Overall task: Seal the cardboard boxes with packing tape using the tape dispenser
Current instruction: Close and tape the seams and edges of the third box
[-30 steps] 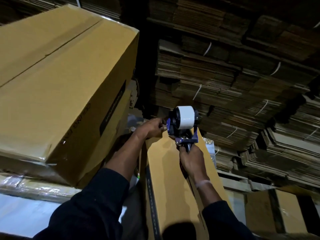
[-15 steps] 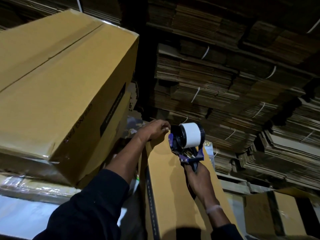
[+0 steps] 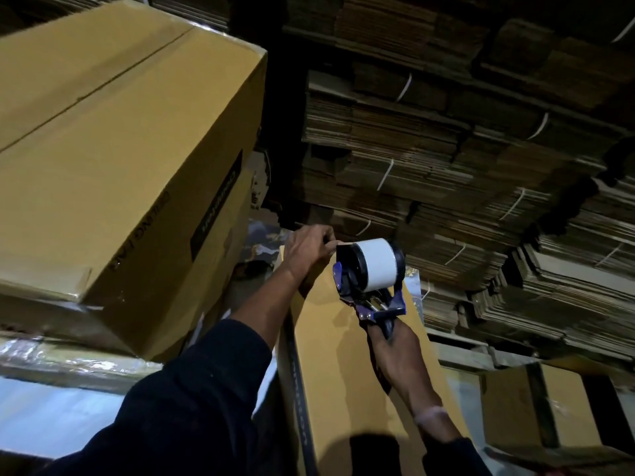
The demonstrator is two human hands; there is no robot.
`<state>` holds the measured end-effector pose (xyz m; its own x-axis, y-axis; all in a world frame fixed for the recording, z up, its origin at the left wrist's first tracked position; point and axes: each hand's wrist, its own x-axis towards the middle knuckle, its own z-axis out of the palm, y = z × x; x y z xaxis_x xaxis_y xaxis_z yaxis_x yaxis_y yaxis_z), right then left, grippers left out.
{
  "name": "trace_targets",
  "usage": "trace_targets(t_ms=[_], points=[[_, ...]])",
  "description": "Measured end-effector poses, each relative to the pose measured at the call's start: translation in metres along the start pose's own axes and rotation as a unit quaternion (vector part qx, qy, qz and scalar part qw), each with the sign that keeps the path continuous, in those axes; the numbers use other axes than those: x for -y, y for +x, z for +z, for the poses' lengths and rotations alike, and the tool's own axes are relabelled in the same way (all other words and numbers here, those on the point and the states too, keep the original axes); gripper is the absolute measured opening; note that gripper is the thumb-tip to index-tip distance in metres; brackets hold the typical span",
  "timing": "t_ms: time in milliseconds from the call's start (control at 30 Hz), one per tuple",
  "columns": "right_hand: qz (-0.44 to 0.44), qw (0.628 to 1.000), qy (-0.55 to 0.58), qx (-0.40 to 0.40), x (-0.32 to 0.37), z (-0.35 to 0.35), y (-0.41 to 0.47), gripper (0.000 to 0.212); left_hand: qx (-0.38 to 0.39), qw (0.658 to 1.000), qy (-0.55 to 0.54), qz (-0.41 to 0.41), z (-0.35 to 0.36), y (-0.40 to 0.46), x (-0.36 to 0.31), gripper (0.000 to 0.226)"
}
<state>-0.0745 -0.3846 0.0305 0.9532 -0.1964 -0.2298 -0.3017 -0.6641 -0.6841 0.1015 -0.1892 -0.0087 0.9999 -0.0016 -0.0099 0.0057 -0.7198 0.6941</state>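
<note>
the right hand grips the tape dispenser by its handle against the far end of the narrow cardboard box, whose contents are hidden, while the left hand curls over that end, beside a large closed box.
</note>
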Motion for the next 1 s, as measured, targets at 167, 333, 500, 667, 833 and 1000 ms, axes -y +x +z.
trace_targets(t_ms=[167,333,500,667,833,1000], points=[[0.012,1.000,0.013,-0.010,-0.015,-0.001,-0.010,0.027,-0.004,1.000,0.022,0.012,0.005,0.001,-0.004,0.025],[0.006,0.999,0.038,-0.014,-0.009,0.003,-0.006,0.029,-0.004,0.989,0.132,0.070,0.009,-0.006,-0.006,0.028],[0.020,0.998,0.065,0.001,0.006,0.004,0.013,0.024,0.031,0.966,0.206,0.150,0.020,-0.018,0.011,0.072],[0.030,0.997,0.066,-0.002,0.020,0.010,0.036,0.021,0.047,0.964,0.195,0.172,0.016,-0.005,0.013,0.071],[0.036,0.997,0.065,-0.005,0.019,0.012,0.044,0.023,0.036,0.964,0.192,0.180,0.010,0.015,0.013,0.069],[0.028,0.998,0.055,-0.007,0.024,0.008,0.043,0.022,0.022,0.952,0.242,0.185,0.016,0.022,0.014,0.071]])
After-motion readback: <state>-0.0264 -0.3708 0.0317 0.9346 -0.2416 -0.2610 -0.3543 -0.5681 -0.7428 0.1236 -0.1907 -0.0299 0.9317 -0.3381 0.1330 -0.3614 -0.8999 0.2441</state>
